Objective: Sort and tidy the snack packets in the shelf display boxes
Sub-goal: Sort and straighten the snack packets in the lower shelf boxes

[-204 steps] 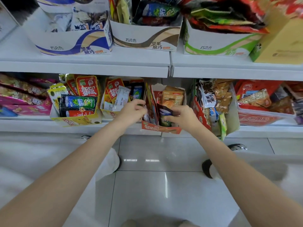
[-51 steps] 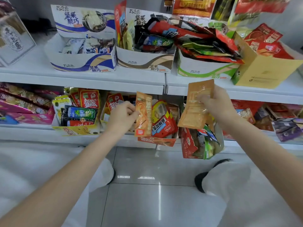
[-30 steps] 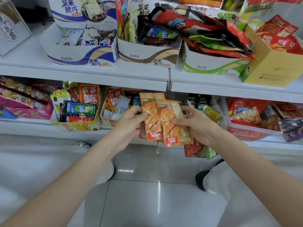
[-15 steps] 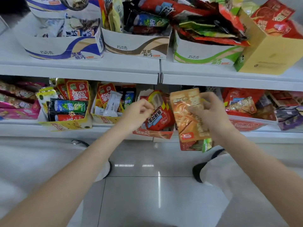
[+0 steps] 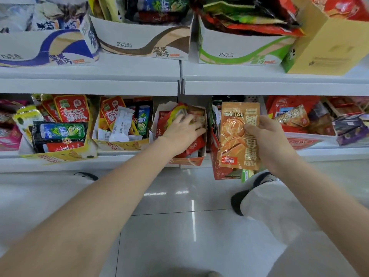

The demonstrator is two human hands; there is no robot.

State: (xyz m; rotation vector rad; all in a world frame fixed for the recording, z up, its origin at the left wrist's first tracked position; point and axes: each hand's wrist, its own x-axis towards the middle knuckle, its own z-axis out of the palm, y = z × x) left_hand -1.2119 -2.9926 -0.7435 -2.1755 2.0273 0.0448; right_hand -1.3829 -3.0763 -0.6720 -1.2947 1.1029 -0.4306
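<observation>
Facing white shelves (image 5: 89, 84) over glossy floor tiles (image 5: 179, 236), right hand (image 5: 267, 140) grips orange packet (image 5: 238, 134).

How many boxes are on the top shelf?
4: blue-striped box far left, brown-striped box next, green-striped box after it, plain yellow box far right. More may sit out of view.

left arm stretched way forward, bare | left hand (image 5: 180, 132) palm down, fingers (image 5: 196, 129) spread flat, pressing | right arm bent in from the side | right hand (image 5: 267, 136) raised, thumb and fingers curled, pinching a packet (image 5: 235, 136) upright
</observation>
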